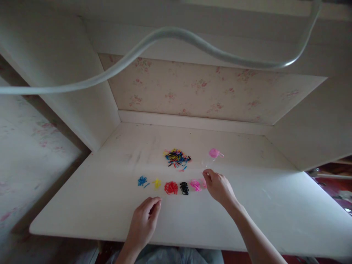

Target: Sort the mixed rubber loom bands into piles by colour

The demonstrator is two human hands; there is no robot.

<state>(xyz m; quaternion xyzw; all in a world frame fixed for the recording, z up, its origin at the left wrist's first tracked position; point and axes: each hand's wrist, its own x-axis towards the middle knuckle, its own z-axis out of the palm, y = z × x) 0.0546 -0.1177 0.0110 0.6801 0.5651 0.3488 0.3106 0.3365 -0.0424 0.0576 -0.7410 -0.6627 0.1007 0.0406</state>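
My left hand [146, 218] is closed above the front of the white desk, fingertips pinched together. Whatever it may hold is too small to make out. Close by lie a red pile [171, 188] and a yellow pile [156, 183] of small bands that look like rubber bands. My right hand [218, 185], also pinched, hovers at a light pink pile [204, 183] and partly hides it; I cannot make out anything between its fingers. Black bands [184, 188], pink bands [195, 184] and blue bands [142, 180] complete the row. Behind them sits a mixed-colour heap of bands [176, 157].
A clear container with a pink lid [214, 153] is behind my right hand. A white cable [176, 33] sags across the upper view. Side panels and a floral back wall [198, 86] enclose the white desk [96, 205].
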